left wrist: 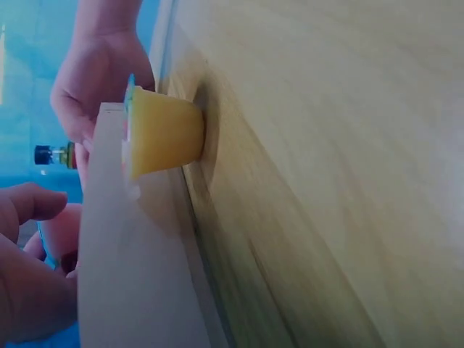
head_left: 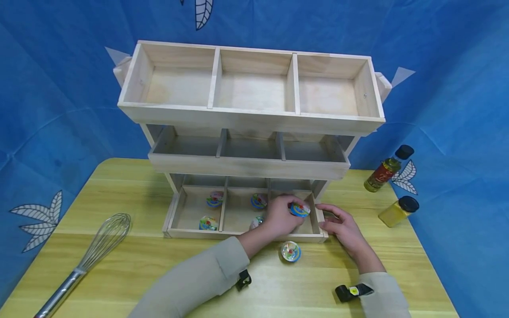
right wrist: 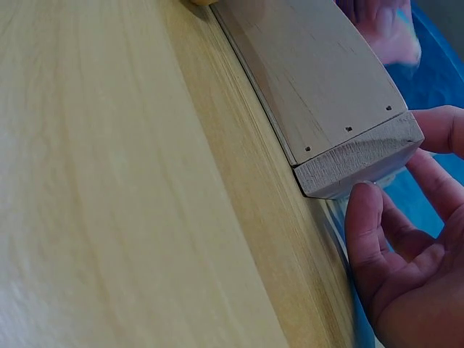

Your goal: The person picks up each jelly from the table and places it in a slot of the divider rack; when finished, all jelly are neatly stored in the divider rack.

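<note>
My left hand (head_left: 281, 215) pinches a jelly cup (head_left: 300, 210) with a colourful lid, held tilted over the right compartment of the bottom tray (head_left: 238, 236). In the left wrist view, fingers hide part of that cup. My right hand (head_left: 345, 230) rests at the tray's right end, fingertips touching its side wall; the right wrist view shows the thumb (right wrist: 365, 217) by the wooden end. Another jelly cup (head_left: 291, 251), yellow in the left wrist view, stands on the table before the tray. Two jelly cups (head_left: 208, 223) sit in the left compartment and two (head_left: 259, 201) in the middle one.
The wooden rack has a middle tray (head_left: 250, 165) and a top tray (head_left: 254, 115) above the hands, each with three compartments. A whisk (head_left: 99, 245) lies at the left. An oil bottle (head_left: 383, 174) and a black-lidded yellow jar (head_left: 397, 212) stand at the right.
</note>
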Demonstrator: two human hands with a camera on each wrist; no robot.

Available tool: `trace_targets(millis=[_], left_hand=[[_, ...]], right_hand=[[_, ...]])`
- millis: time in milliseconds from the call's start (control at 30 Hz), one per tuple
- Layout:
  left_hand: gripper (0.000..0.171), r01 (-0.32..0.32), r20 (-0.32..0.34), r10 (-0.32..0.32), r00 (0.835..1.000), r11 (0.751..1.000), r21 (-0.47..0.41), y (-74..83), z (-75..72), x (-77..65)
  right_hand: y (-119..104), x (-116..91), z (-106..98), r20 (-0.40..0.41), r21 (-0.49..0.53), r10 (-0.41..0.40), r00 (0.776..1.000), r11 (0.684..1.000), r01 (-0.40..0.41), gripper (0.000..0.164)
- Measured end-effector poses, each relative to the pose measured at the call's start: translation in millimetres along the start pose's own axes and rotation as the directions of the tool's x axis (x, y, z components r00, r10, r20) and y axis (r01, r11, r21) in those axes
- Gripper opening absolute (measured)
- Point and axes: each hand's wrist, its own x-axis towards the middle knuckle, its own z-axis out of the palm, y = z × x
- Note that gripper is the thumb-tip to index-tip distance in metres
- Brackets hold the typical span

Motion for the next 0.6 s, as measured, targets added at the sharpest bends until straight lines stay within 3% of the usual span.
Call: trace_targets(millis=[167,433,600], left_hand=[[0.035,0.045,-0.047,-0.042,0.998,0.997,0.068,-2.6,11.3,10.5],[0.037,0.09,-0.089,-0.086,0.992,0.995,0.05,-7.5,26.5,21.2],[0.036,0.12,-0.1,-0.111,0.989,0.989,0.085,-8.7,33.8,24.1]], right_hand=[[-0.9,-0.4,0.2,0.0,0.002,0.005,1.0,1.0,-0.005,0.05],[-2.2,-1.5,1.4,-0.001,0.006,0.008,1.0,1.0,-0.008,0.051],[-2.3,-1.9,0.9,-0.005,0.012,0.005,1.0,1.0,-0.005,0.05]])
